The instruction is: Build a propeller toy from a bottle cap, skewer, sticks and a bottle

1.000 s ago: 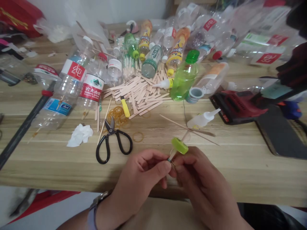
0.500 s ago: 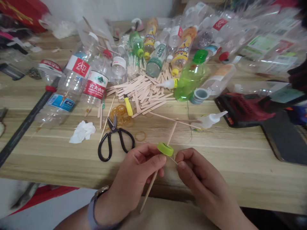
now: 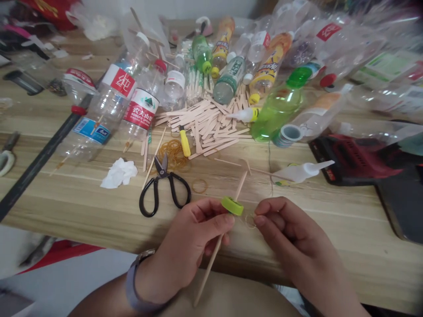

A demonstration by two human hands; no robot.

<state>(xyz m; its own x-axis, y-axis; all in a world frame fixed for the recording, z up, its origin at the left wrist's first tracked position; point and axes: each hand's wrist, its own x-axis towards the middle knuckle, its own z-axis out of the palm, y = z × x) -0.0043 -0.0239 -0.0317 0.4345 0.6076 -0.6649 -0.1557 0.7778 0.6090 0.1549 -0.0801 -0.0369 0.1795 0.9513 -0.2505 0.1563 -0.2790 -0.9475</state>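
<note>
My left hand [image 3: 201, 229] is closed round a thin wooden stick [image 3: 209, 268] just under a green bottle cap [image 3: 232, 205]. The stick runs through the cap and slants up away from me. To the right, my right hand [image 3: 287, 233] pinches a thin, loose rubber band [image 3: 250, 221] between thumb and fingertips, a little apart from the cap. Black-handled scissors [image 3: 161, 174] lie with blades parted left of my left hand. Close by rests a single rubber band [image 3: 199, 186], and a pile of rubber bands [image 3: 172, 154] sits beyond.
Loose wooden craft sticks [image 3: 211, 125] heap mid-table, with a yellow-handled tool [image 3: 185, 141] beside them. Plastic bottles crowd behind, including a green bottle [image 3: 276, 110]. A glue bottle [image 3: 300, 171] and red-black power tool [image 3: 360, 158] lie right; crumpled tissue [image 3: 119, 173] lies left.
My right hand has moved right, away from the cap. The rubber band, earlier stretched between cap and fingers, now hangs as a slack loop. The view has shifted slightly.
</note>
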